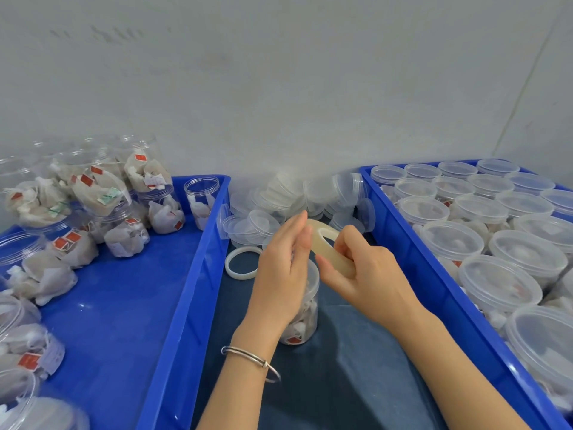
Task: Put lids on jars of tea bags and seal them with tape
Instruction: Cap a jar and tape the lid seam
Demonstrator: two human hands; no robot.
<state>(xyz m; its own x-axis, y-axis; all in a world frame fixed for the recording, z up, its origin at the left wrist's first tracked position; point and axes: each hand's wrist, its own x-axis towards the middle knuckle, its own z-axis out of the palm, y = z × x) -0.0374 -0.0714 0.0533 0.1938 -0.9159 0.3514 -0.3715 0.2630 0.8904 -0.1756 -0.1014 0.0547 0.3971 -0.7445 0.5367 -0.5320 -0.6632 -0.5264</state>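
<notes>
Both hands meet over a clear plastic jar [305,308] of tea bags: the right hand [369,274] curls round a milky tape roll [330,246], while the left hand [283,268] lies nearly flat, fingers straight against the jar's lid. Round translucent lids [297,197] lie heaped just beyond, and a second tape ring [240,263] lies beside the left hand.

left hand [283,268] fingers straight, right hand [369,271] curled, gripping

No legible text on the tea-bag tags [29,360].
</notes>
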